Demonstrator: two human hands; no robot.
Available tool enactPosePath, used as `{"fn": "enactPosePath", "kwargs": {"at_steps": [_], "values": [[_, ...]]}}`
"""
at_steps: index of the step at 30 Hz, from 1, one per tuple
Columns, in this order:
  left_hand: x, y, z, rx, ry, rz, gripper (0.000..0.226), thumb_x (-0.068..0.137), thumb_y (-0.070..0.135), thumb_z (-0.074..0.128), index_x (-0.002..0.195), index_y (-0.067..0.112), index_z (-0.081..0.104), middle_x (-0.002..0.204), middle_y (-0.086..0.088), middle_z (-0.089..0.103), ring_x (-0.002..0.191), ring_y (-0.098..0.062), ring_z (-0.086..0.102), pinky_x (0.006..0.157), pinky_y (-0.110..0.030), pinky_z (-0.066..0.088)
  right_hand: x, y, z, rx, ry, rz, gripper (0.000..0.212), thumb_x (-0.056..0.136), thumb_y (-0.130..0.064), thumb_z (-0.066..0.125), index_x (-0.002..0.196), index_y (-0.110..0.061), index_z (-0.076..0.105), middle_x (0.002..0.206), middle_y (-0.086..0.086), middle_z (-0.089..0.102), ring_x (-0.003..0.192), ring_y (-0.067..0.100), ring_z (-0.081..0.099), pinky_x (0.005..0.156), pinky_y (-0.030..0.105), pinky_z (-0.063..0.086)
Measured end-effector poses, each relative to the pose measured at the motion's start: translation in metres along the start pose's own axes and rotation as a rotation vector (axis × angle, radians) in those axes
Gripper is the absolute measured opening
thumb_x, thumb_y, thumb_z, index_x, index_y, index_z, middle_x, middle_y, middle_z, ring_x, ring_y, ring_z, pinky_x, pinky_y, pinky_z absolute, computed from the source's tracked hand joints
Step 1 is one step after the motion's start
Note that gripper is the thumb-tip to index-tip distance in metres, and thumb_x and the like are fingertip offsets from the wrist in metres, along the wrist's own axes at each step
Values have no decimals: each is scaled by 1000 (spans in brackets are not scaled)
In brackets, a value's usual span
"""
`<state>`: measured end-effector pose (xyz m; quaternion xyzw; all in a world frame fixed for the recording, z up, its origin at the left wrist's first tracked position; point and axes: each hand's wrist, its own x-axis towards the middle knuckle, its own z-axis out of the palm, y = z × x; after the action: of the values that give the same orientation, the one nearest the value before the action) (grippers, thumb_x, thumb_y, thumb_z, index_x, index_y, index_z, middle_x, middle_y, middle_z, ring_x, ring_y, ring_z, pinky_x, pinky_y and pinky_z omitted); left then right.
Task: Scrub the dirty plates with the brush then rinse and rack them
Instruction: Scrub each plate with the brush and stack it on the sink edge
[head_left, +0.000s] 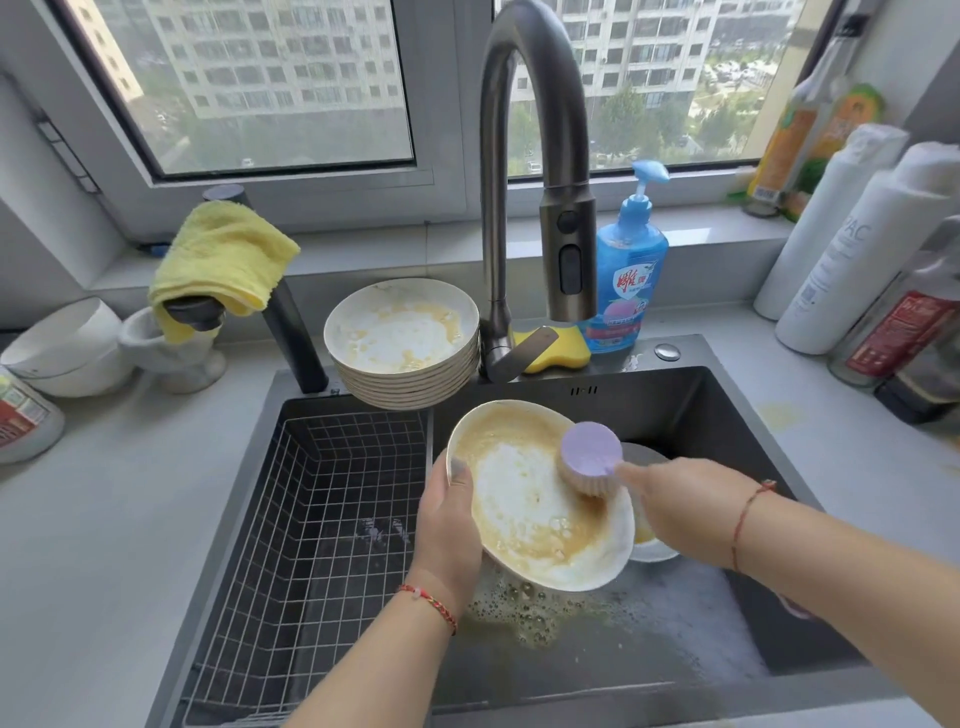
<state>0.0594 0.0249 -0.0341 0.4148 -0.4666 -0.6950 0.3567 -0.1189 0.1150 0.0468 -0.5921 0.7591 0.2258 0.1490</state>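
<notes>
Yellow-brown sauce and suds coat the plate (524, 509), which is held tilted over the sink (727, 410), its face turned up and to the right toward the brush (589, 457) and its longer visible span running from upper left to lower right. That tilt is what the scrubbing depends on, in my judgement: the soiled face looks toward the right hand (685, 506), so the brush can sweep down the slope while the left hand (449, 525) merely braces. The left hand grips the plate's left rim, thumb hooked over the edge onto the face and fingers hidden behind. The right hand is closed round the brush's handle (mostly hidden by the hand itself), with the lilac head and pale bristles pressed on the upper right part of the plate. Much residue remains along the lower rim, so I judge the scrub to be unfinished. Foam lies on the sink floor just below the plate. A wire rack (311, 519) fills the left of the sink, nearer the left hand. A stack of dirty plates (402, 343) sits behind, beside the tap (535, 171), with a blue soap bottle (626, 270) beyond.
</notes>
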Motion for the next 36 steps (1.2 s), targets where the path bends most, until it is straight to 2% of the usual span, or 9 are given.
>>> {"fn": "enactPosePath", "kwargs": {"at_steps": [4, 9, 12, 16, 20, 24, 26, 31, 36], "values": [[4, -4, -4, 152, 25, 144, 33, 100, 45, 38, 124, 35, 57, 118, 9, 67, 113, -11, 63, 97, -42, 52, -17, -2, 9, 126, -241, -118, 40, 97, -15, 39, 137, -19, 45, 115, 8, 61, 89, 24, 58, 69, 27, 44], [1, -8, -4, 318, -1, 246, 60, 91, 55, 37, 144, 28, 44, 140, 15, 53, 132, -2, 46, 113, -42, 38, -36, 1, 3, 786, -439, -110, 47, 95, -15, 41, 131, -43, 50, 56, 3, 47, 37, 14, 39, 37, 20, 40], [0, -6, -4, 388, 0, 278, 71, 87, 63, 35, 147, 26, 41, 144, 14, 50, 134, -2, 44, 114, -42, 36, -29, -1, 13, 516, -371, -140, 37, 94, -11, 40, 126, -20, 56, 61, -3, 44, 44, 10, 39, 43, 15, 35], [-4, -5, 1, 450, -55, 295, 65, 91, 55, 36, 149, 25, 39, 146, 15, 47, 135, 0, 41, 115, -36, 35, -16, -7, 26, 76, -240, -52, 42, 95, -13, 43, 137, -10, 41, 113, 9, 60, 85, 23, 50, 73, 31, 41], [-9, -5, 6, 407, -62, 270, 55, 95, 48, 35, 146, 28, 42, 140, 17, 51, 129, 4, 45, 112, -31, 39, -7, -1, 29, 10, 53, 125, 68, 92, -9, 40, 150, -20, 9, 71, -3, 44, 63, 17, 47, 60, 30, 42], [-12, -3, 0, 117, -7, 62, 30, 106, 34, 34, 127, 32, 56, 123, 4, 65, 113, -11, 63, 94, -36, 53, 1, 24, 40, 570, 322, 317, 20, 96, -34, 51, 98, -15, 55, 64, -3, 46, 52, 13, 44, 48, 22, 35], [-15, -4, -1, -14, 17, -74, 34, 105, 40, 35, 129, 29, 57, 124, -2, 67, 114, -20, 64, 96, -46, 53, 2, 25, 53, 918, 374, 387, 34, 88, -42, 61, 75, -12, 52, 61, 2, 51, 48, 14, 44, 48, 25, 38], [-16, -4, -2, -153, -2, -272, 46, 104, 49, 29, 126, 22, 59, 114, -8, 73, 102, -28, 71, 88, -54, 56, 2, 7, 78, 1753, 200, 392, 33, 86, -26, 67, 99, 3, 57, 67, 13, 60, 52, 23, 49, 48, 30, 43], [-20, 2, -4, -69, -69, -372, 55, 102, 56, 27, 124, 18, 61, 111, -8, 74, 101, -28, 71, 85, -48, 58, 0, -4, 71, 2292, 127, 303, 25, 89, 8, 36, 106, 0, 52, 92, 28, 67, 86, 39, 67, 61, 41, 58]]}}
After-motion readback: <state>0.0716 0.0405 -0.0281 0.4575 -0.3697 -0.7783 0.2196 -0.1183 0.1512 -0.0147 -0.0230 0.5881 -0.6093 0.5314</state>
